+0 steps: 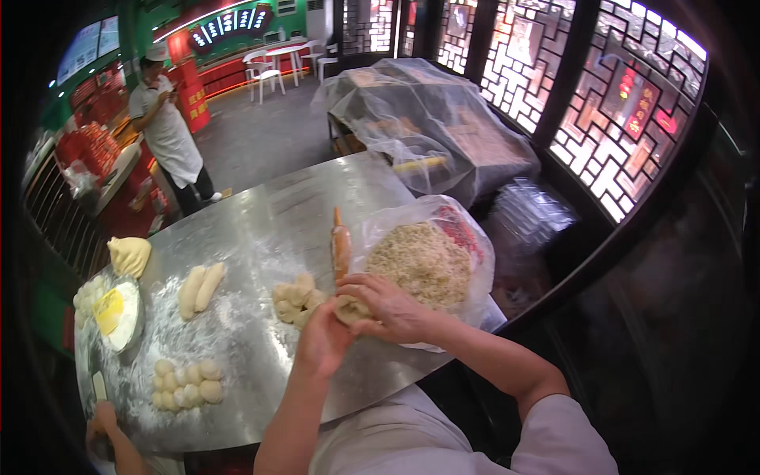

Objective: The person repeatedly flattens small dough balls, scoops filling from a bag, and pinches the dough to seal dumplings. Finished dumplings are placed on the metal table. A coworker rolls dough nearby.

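Observation:
My left hand (325, 339) cups a round of dough (351, 309) from the near left side. The fingers of my right hand (389, 306) curl over its far and right edge, pinching the rim, with a hollow in the middle. Just left of my hands lies a heap of dough pieces (297, 298). Beyond them a wooden rolling pin (341, 246) points away from me. A crumbly pale filling (418, 261), with a red part at its far right, fills a container lined with a clear plastic bag (484, 255) next to my right hand.
On the floured steel table (267, 231) lie two dough logs (200, 291), rows of dough balls (187, 385), a flour bowl (136, 320) with a yellow scraper (108, 312), and a dough lump (129, 256). A co-worker's hand (105, 417) holds a scraper (99, 386). Another person (163, 119) stands beyond.

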A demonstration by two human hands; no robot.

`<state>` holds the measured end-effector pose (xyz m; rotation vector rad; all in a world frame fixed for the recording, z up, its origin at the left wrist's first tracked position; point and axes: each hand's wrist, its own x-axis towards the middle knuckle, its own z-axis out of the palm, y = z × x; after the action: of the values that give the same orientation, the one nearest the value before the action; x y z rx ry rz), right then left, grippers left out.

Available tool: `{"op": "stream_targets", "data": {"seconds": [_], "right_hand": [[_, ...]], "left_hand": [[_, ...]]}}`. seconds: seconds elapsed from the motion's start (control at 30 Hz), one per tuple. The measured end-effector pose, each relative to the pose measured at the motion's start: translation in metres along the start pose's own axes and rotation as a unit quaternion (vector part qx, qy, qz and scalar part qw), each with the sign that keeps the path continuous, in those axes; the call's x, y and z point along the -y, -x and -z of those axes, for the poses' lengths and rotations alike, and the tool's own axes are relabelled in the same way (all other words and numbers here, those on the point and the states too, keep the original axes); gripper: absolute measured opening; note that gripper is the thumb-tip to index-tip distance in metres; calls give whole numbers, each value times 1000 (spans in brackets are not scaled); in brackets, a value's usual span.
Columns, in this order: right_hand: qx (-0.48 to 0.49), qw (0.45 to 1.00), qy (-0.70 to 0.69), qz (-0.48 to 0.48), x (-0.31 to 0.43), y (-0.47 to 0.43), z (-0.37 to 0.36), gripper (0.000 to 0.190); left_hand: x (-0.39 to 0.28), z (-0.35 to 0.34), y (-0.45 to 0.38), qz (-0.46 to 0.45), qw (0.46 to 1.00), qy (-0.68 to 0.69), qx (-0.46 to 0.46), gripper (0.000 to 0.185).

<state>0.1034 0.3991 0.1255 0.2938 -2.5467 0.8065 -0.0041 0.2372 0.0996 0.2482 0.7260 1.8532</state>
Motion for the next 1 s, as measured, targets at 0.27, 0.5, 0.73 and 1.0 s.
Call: {"op": "stream_targets", "data": {"seconds": [0.27, 0.5, 0.73, 1.0], "right_hand": [[136, 982, 125, -26, 12, -30, -32, 39], [42, 997, 63, 35, 20, -52, -86, 44], [130, 967, -96, -199, 43, -72, -108, 31], [-133, 976, -109, -131, 72, -88, -175, 48]], "left_hand": [[8, 19, 25, 6, 999, -44, 0, 59], [-11, 80, 44, 26, 992, -93, -78, 70], [-41, 133, 84, -11, 971, -224, -82, 76], [-9, 69, 80, -256, 948, -24, -185, 80]]}}
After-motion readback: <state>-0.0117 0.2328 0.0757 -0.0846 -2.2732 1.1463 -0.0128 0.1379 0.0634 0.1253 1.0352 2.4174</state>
